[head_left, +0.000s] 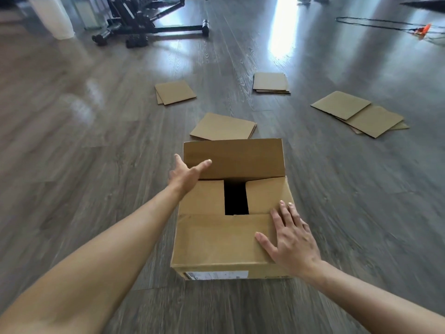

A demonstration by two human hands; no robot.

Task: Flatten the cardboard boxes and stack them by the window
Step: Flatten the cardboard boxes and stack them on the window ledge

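Note:
A brown cardboard box [216, 239] stands upright on the wood floor just in front of me. Its near flap lies folded down, the two side flaps are folded in with a dark gap between them, and the far flap [240, 157] stands up. My left hand [186, 175] reaches to the far flap's left edge, fingers straight, forefinger touching its face. My right hand [290, 237] lies flat with spread fingers on the near flap at the box's right side. Flattened boxes lie beyond: one [222, 127] right behind the box, others at the back left [174, 92], back middle [271, 83] and right [358, 113].
A black wheeled stand [154, 25] and a white bin [51, 16] are at the far left. A black cable with an orange clip [422, 30] runs along the floor at the far right. Bright light reflects off the floor [283, 32] at the back.

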